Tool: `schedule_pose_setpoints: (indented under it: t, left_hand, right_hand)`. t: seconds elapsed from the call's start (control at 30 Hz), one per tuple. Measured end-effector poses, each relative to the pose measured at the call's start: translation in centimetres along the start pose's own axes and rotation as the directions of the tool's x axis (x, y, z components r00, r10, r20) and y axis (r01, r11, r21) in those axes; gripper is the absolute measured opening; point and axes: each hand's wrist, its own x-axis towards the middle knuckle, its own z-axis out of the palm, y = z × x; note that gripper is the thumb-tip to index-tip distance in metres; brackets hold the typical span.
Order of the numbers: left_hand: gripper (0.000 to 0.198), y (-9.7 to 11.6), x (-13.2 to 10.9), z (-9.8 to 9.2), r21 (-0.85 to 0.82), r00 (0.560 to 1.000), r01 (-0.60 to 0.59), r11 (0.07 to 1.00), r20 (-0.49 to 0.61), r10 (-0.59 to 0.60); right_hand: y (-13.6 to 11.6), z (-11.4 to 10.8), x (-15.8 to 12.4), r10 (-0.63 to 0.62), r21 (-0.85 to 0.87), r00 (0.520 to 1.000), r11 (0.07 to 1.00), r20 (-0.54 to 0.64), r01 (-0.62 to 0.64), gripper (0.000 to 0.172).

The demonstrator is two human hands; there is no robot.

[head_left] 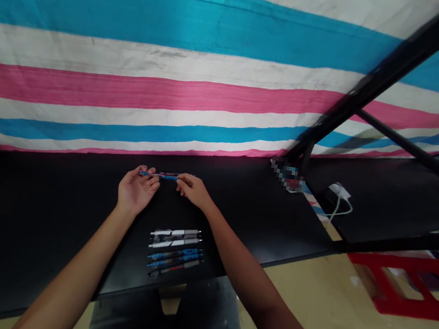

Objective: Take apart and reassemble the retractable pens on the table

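A slim blue pen stretches level between my hands above the far part of the black table. My left hand is palm up, its fingers curled about the pen's left end. At the other end, my right hand pinches the pen between thumb and fingers. A dark, thin pen-like thing shows just behind the blue pen; whether it is held or lying there I cannot tell. Closer to me, several pens lie side by side: white pens farthest, blue pens next to them, and a dark pen nearest the edge.
A striped cloth hangs behind the table. A blurred-out flat item lies at the back right corner, by a slanting black frame post. A white charger with cable rests on the neighbouring table. A red stool stands at right.
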Motion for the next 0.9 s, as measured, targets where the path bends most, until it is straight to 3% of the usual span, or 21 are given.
schedule_pose_setpoints:
  t: [0.9]
  left_hand:
    - [0.012, 0.01, -0.12, 0.2, -0.002, 0.999, -0.006, 1.0, -0.047, 0.006]
  right_hand:
    - [-0.04, 0.04, 0.08, 0.012, 0.065, 1.0, 0.998, -0.005, -0.011, 0.022]
